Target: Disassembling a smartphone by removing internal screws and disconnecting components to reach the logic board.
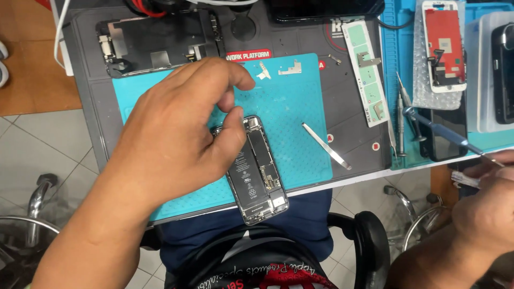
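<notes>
An opened phone [257, 171] with its battery and boards exposed lies on a teal mat [300, 107] near the table's front edge. My left hand [171, 139] covers its upper left corner, the thumb pressing on the top edge and the index finger lifted; the other fingers are hidden under the palm. At the lower right, off the table edge, my right hand [482, 214] grips a thin grey screwdriver [439, 131] by its tip end, along with a small white piece.
A flat metal pry tool [326, 145] and small metal brackets [289, 68] lie on the mat. A detached display back [155, 45] sits behind it, and a white parts strip [367, 69], more screwdrivers [401, 115] and a white-framed screen [443, 45] to the right.
</notes>
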